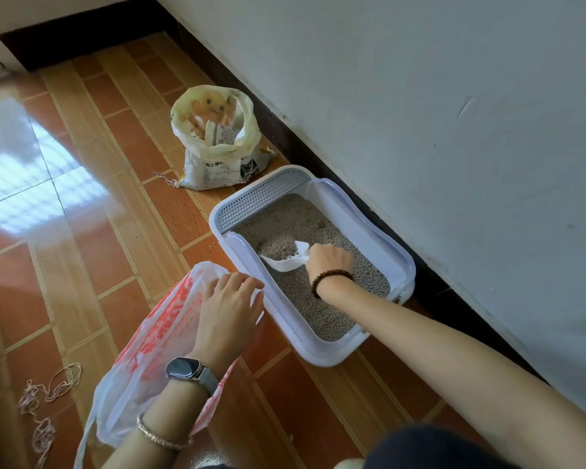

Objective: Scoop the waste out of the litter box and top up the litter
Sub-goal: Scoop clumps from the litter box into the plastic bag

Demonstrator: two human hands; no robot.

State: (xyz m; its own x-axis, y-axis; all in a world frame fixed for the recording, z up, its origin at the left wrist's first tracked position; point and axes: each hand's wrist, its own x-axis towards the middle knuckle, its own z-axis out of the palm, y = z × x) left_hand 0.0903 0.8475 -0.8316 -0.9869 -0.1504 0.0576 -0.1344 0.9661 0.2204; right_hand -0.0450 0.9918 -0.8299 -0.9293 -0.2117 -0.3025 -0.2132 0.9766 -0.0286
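Head view: the litter box [322, 358] lies on the floor [122, 231], with its far long side close along the wall [420, 96]. Right hand [330, 260] is closed around the handle of the white scoop [285, 260], which sits low in the grey litter [301, 218] near the left wall of the box. Left hand [229, 311] rests with fingers loosely spread on the mouth of the plastic bag [156, 336], just beside the box. I judge the scooping step is in hand; topping up is not yet done, because the litter sack [217, 164] stands open beyond the box. Next, the scoop must lift over the left rim and go to the bag, so the bag mouth should be held wide. Free room is on the left; the wall blocks the right side.
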